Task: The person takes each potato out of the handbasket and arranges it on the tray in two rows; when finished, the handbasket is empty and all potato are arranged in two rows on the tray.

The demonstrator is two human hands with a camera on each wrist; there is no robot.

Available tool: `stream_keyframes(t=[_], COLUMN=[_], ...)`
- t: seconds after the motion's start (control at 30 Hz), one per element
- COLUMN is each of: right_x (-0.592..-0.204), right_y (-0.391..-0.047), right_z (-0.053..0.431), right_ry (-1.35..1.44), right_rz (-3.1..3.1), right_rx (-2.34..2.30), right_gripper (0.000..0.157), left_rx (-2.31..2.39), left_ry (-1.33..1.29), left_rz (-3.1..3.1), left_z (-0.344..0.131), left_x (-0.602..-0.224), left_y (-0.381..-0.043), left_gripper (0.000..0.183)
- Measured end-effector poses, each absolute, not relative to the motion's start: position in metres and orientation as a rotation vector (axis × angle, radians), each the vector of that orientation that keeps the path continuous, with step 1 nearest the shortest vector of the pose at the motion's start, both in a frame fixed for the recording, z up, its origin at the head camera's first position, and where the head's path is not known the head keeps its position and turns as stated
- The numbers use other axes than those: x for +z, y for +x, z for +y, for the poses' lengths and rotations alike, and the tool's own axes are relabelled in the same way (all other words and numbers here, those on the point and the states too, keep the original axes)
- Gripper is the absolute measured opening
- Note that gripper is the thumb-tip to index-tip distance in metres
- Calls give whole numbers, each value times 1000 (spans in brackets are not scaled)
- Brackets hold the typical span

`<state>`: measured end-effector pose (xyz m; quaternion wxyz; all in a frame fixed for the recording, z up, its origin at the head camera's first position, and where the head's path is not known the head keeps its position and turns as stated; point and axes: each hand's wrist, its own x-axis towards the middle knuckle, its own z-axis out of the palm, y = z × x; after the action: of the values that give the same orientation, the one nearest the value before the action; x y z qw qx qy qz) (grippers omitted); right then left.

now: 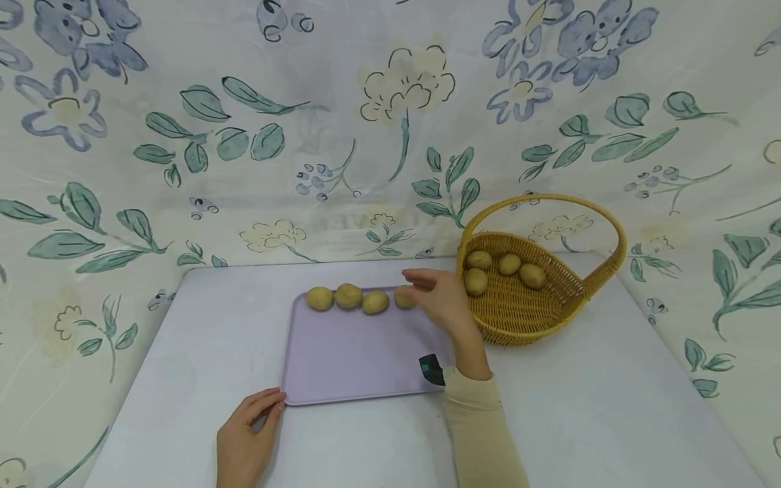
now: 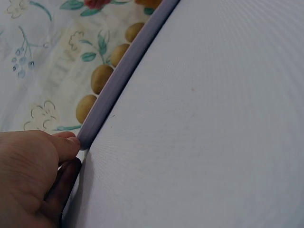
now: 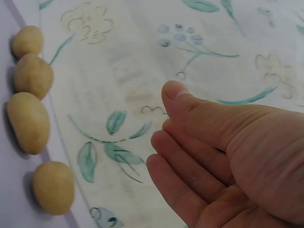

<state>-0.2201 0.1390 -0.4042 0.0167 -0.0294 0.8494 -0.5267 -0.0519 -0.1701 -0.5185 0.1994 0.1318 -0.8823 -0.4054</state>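
My left hand (image 1: 249,434) is at the near left corner of a lilac tray (image 1: 360,352); thumb and fingertips pinch that corner. Along the tray's far edge lie several potatoes (image 1: 349,296) in a row. My right hand (image 1: 442,298) is held over the tray's far right part, its fingers extended and nothing in them. In the head view it partly covers the rightmost potato (image 1: 403,297) of the row. The right wrist view shows a gap between this hand (image 3: 213,161) and the nearest potato (image 3: 54,188).
To the tray's right stands a wicker basket (image 1: 518,318) with a tall handle, holding several more potatoes (image 1: 533,275). A black object (image 1: 432,370) shows at the right wrist, above the tray. Flowered cloth (image 1: 244,196) rises behind the white table (image 1: 207,325).
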Motion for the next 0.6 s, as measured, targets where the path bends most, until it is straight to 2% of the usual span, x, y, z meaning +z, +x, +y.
stream_keyframes(t=[0.3,0.6], right_x=[-383,-375], right_y=[-208,-203], right_z=[167,202], right_ry=[-94,38], right_rz=[2683,2703], right_rx=[-1680,-1729], right_gripper=[39,40], left_rx=[-1116,-1117], left_ry=[346,345], left_rz=[-2455,-2464], left_z=[-171,-171], left_x=[-520,-521], left_y=[-51,-51], left_gripper=[19,20])
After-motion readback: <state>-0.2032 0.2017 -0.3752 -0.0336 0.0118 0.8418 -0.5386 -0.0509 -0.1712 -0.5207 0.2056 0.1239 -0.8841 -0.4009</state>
